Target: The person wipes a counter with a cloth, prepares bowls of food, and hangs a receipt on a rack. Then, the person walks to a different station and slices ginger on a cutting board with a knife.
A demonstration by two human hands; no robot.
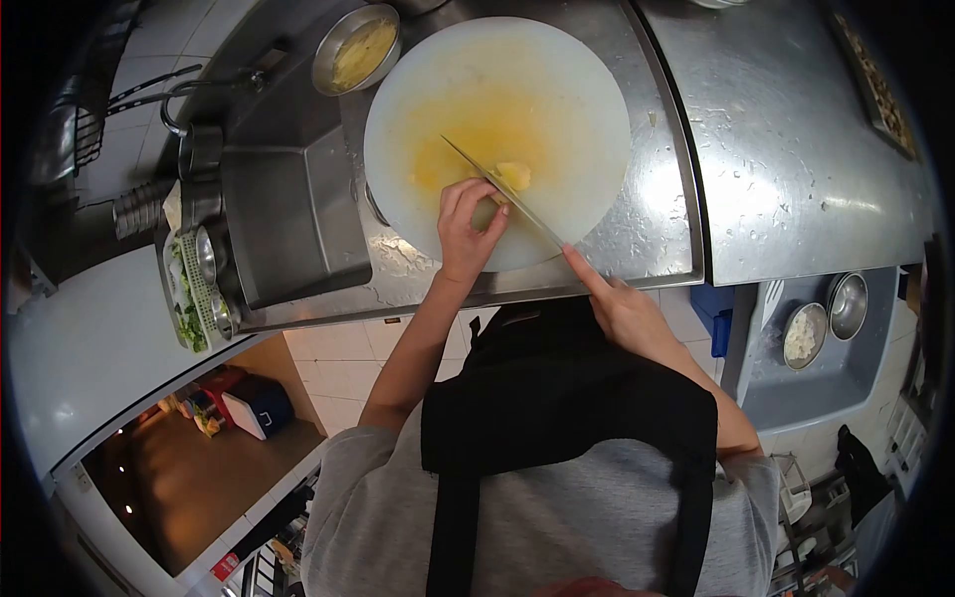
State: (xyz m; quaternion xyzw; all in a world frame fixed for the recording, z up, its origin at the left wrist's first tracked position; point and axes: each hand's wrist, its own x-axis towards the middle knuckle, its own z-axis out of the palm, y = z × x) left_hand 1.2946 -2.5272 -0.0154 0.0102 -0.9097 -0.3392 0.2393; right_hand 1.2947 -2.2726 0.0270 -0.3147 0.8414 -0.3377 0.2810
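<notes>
A round white cutting board (587,109) with a yellow stain lies on the steel counter. My left hand (470,227) is on its lower part, fingers curled round a small yellowish piece (485,213). My right hand (622,306) is closed at the board's lower right edge on a knife (522,207); the handle is hidden in the hand. The blade points up and left across the board, right beside my left fingertips. Just beyond the blade lies a pale yellow sliced piece (514,176).
A metal bowl (323,62) of yellow shreds stands at the board's upper left. Left are a sink (298,209) and a green basket (199,289) with greens. Steel counter (786,149) extends right; a grey tub (796,398) with bowls sits lower right.
</notes>
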